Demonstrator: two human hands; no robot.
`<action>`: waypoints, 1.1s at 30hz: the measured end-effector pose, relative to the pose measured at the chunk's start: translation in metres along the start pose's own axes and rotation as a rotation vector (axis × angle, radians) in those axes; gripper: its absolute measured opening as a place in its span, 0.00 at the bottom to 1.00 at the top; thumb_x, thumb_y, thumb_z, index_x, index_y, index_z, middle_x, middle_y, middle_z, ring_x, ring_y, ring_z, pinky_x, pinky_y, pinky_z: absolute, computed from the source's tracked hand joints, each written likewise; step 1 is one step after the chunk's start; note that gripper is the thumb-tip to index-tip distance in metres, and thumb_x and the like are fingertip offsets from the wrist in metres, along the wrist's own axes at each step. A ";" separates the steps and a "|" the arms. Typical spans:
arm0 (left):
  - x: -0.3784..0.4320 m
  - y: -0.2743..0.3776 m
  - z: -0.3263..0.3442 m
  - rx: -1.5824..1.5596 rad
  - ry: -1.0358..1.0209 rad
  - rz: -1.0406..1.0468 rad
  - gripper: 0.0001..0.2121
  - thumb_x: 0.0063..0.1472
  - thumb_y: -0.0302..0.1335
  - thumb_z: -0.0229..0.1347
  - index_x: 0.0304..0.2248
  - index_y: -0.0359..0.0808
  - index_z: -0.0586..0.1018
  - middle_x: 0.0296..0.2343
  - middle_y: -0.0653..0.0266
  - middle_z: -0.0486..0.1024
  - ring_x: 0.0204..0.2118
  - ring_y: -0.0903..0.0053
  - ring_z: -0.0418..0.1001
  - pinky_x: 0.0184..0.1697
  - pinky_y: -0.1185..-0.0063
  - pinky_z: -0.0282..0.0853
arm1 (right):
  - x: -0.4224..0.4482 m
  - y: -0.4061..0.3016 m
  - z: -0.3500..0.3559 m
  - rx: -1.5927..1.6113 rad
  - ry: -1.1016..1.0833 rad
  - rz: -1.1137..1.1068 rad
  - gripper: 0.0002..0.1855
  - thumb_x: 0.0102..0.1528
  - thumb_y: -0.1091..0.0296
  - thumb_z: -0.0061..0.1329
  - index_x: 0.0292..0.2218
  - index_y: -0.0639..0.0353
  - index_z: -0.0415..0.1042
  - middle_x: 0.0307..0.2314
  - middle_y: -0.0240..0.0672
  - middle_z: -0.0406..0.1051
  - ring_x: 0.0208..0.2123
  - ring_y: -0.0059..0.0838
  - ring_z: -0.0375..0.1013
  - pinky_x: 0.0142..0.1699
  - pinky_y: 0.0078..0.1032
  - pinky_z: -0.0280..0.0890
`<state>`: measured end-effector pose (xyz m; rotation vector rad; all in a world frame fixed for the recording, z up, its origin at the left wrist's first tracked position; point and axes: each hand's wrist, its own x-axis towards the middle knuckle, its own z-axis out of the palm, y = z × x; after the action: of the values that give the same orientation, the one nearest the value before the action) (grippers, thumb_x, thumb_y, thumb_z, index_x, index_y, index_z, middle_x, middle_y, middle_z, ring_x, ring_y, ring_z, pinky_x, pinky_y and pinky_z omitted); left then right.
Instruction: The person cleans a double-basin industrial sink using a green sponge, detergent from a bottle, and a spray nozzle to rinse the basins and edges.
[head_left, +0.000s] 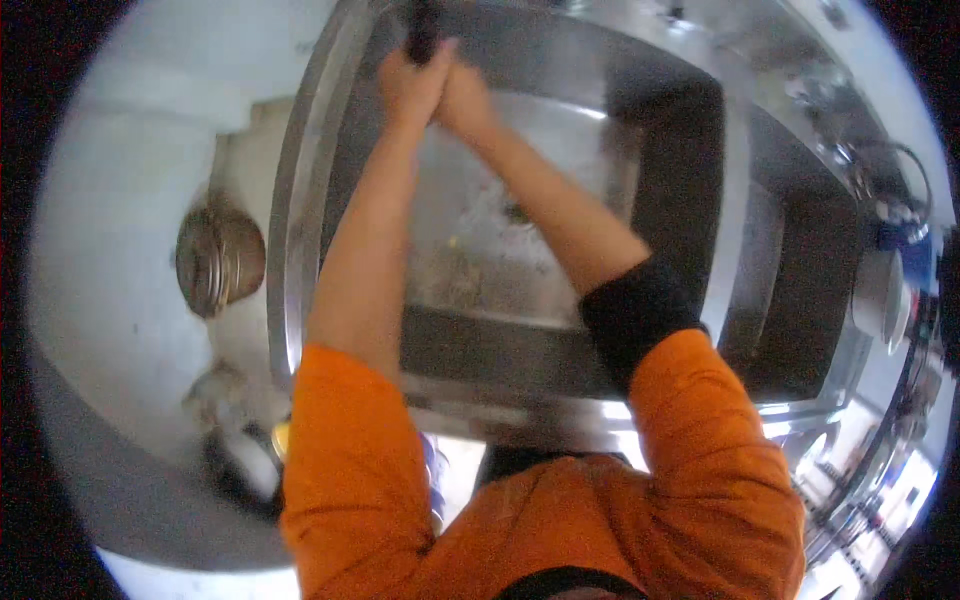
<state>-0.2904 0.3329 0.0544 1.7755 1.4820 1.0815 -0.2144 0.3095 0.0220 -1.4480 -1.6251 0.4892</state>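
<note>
Both my hands reach over the far left part of a stainless steel sink basin. A dark object, blurred at the top edge, stands between the thumb and fingers of my left hand. My left hand looks closed around it. Pressed against the left hand's side is my right hand; its fingers are mostly hidden, so its grip on the object is unclear. Below my right forearm, the drain partly shows, with small scraps and wet marks around it on the basin floor.
A second, narrower basin adjoins on the right. Beyond it stand metal fittings and white bowls or dishes. Left of the sink are a round metal vessel and a blurred black-and-white item. The sink's raised rim borders the basin.
</note>
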 end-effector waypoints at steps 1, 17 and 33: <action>0.004 0.007 0.010 -0.127 0.018 -0.040 0.15 0.46 0.37 0.56 0.28 0.32 0.75 0.23 0.56 0.74 0.28 0.67 0.72 0.33 0.75 0.64 | -0.008 0.010 0.003 0.167 0.090 -0.100 0.22 0.39 0.71 0.52 0.39 0.62 0.63 0.23 0.37 0.69 0.24 0.35 0.70 0.32 0.29 0.64; 0.028 -0.028 0.005 -0.104 -0.104 -0.026 0.12 0.51 0.35 0.51 0.22 0.33 0.74 0.20 0.66 0.72 0.25 0.78 0.69 0.31 0.79 0.62 | -0.088 0.059 0.032 0.383 -0.093 0.609 0.10 0.47 0.66 0.44 0.32 0.61 0.66 0.26 0.37 0.67 0.29 0.29 0.66 0.34 0.27 0.61; 0.001 -0.026 0.029 -0.422 -0.431 -0.150 0.10 0.51 0.31 0.51 0.18 0.35 0.69 0.16 0.66 0.68 0.28 0.74 0.72 0.35 0.77 0.62 | -0.193 0.251 -0.014 -0.681 -0.118 0.306 0.36 0.46 0.59 0.45 0.51 0.66 0.47 0.51 0.46 0.48 0.53 0.42 0.47 0.55 0.35 0.45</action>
<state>-0.2785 0.3408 0.0185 1.4565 1.0181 0.7987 -0.0686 0.1865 -0.2304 -2.2279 -1.7596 0.1867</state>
